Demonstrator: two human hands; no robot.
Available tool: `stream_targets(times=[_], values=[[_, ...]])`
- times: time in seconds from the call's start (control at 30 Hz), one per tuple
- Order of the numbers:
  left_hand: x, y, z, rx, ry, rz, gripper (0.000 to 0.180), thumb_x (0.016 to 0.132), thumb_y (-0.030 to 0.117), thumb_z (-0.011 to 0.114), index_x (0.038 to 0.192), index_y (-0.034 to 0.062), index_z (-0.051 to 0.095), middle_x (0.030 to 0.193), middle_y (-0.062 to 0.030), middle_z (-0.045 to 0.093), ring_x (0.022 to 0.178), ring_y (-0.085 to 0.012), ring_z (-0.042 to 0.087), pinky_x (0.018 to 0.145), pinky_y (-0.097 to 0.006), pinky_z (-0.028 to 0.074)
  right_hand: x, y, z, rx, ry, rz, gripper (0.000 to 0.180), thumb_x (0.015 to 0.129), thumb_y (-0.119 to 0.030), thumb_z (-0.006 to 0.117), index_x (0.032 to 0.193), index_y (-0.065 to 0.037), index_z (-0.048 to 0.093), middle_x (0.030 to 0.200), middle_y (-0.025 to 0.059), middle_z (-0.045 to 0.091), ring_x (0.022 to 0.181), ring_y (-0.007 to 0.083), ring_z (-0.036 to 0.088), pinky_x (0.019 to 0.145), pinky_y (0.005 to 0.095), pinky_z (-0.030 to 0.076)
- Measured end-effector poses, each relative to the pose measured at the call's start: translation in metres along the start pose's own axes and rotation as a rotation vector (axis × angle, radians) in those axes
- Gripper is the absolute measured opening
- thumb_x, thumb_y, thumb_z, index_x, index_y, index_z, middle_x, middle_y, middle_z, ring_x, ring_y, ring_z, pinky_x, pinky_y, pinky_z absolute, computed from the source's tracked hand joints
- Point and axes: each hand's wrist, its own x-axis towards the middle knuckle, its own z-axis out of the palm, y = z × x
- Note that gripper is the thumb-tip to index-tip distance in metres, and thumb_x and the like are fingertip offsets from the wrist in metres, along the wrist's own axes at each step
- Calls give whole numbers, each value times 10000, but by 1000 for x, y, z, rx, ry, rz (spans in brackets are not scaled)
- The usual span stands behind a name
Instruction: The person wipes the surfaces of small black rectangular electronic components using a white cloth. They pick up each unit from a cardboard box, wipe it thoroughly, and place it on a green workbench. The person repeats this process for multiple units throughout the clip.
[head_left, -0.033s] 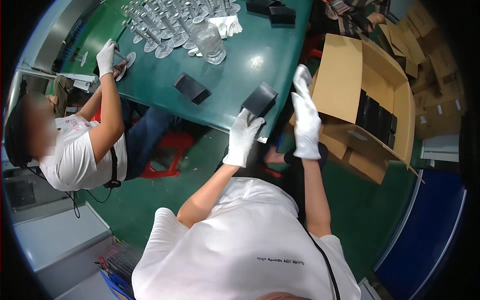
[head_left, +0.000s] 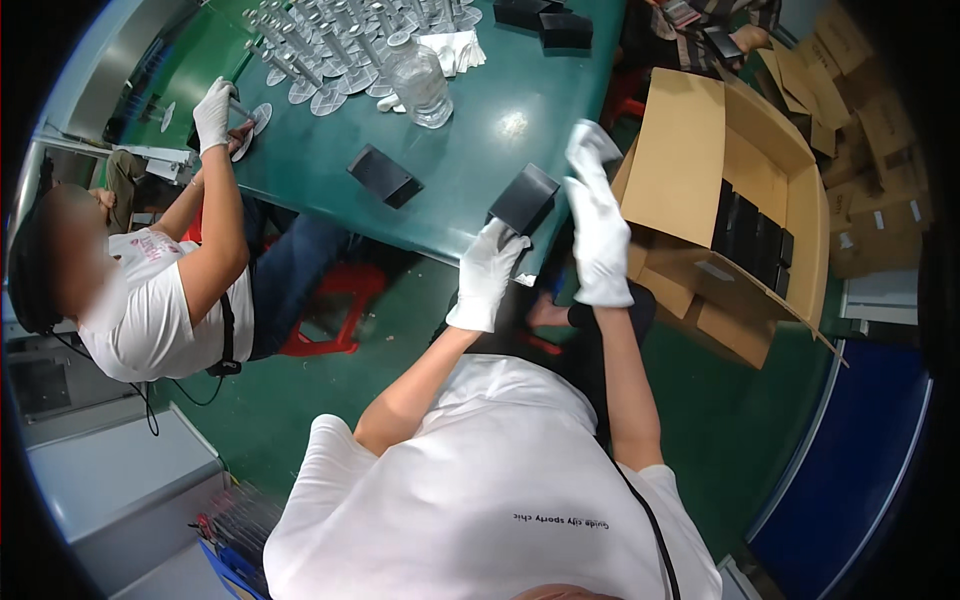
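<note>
My left hand (head_left: 487, 278), in a white glove, grips the near end of a black rectangular box (head_left: 525, 199) at the table's front right corner. Beside the box, to its right, is my right hand (head_left: 600, 240), also gloved in white. It is raised past the table edge with its thumb apart from its fingers, the fingertips bent and slightly blurred, and no held object shows. Another black box (head_left: 384, 177) lies on the green table (head_left: 300, 170), left of the one I hold.
An open cardboard box (head_left: 680, 150) with several black boxes (head_left: 750, 238) inside stands at my right. A clear jar (head_left: 418, 85), white cloths (head_left: 462, 50) and many metal posts with round bases (head_left: 335, 60) occupy the table. At left, a gloved co-worker (head_left: 180, 280) handles such a post.
My right hand has moved left toward the held box, its fingertips now bending to the right. The held box has shifted slightly right. At the far right, another person's hand now shows a dark object.
</note>
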Motion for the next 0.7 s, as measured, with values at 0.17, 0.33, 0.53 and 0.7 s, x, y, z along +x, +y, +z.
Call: stream_targets(times=[0.17,0.33,0.53,0.7], values=[[1,-40,-21,337,31,250,214,953,-10,568,1153,-33,641,1031,-74,706,944,-138,634,852,-256,487,5,7,63,-709,-162,-474,366,987,-258,508,1275,-54,604,1406,133,539,1300,317,493,1125,427,360],[3,-90,-28,641,112,422,252,957,44,559,1195,-22,607,1057,-91,679,963,-179,635,860,-286,492,-40,-22,56,-358,-368,-335,316,962,-162,554,1252,-70,640,1367,84,595,1312,225,506,1146,417,341],[9,-160,-58,-82,-34,141,289,916,87,623,1185,-16,610,1047,-100,670,968,-202,635,843,-324,504,-57,-27,16,322,-636,-32,334,981,-170,507,1270,-52,627,1236,86,666,1204,233,591,1089,342,414],[4,-10,-21,579,-206,121,430,855,184,705,1242,23,613,1193,-119,636,997,-223,640,871,-353,481,-49,28,-61,377,-351,430,385,1042,-280,454,1208,27,615,1104,73,683,967,173,656,861,316,521]])
